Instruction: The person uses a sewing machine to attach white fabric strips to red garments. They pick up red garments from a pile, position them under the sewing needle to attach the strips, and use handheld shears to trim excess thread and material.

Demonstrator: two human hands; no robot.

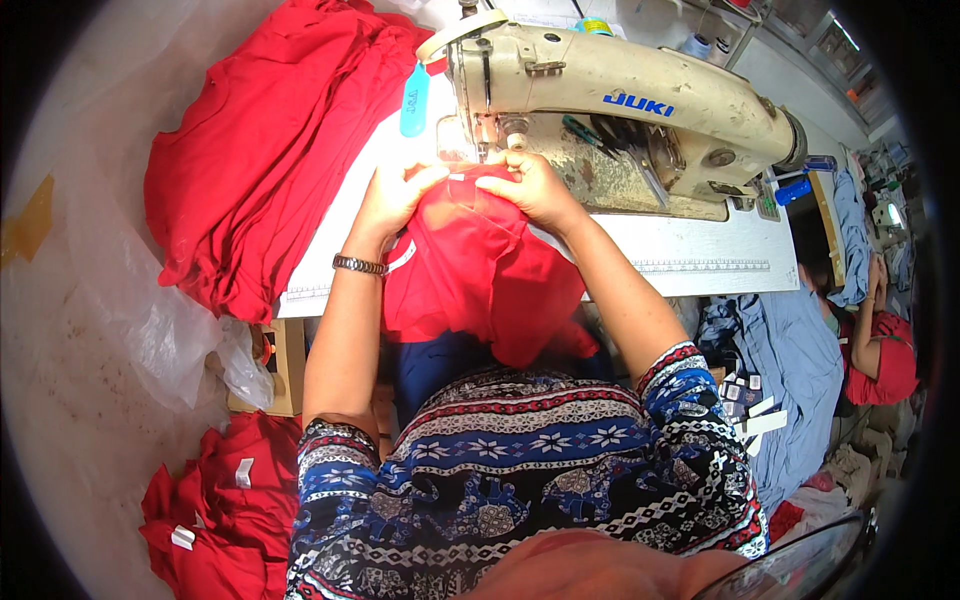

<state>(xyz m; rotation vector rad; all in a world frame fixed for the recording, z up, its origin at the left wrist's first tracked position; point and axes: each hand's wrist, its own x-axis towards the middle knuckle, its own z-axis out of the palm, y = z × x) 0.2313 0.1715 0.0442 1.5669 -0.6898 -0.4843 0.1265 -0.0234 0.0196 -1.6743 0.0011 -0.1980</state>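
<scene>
A red garment (455, 270) lies over the table's front edge and hangs down toward my lap. Its upper edge, with a small white label (457, 177), is close to the needle of a cream sewing machine (620, 85). My left hand (405, 190) pinches that edge on the left, thumb pressed on the cloth. On the other side my right hand (535, 190) pinches it too, thumb on top and fingers beside the presser foot (482, 152). Part of the fingers of both hands is hidden behind the cloth. The needle area is brightly lit.
A large red fabric pile (270, 150) covers the table's left side. Scissors (635, 150) and other tools lie on the machine bed. More red garments (235, 510) are at lower left. Blue-grey cloth (790, 370) hangs at right, near another person (880, 360).
</scene>
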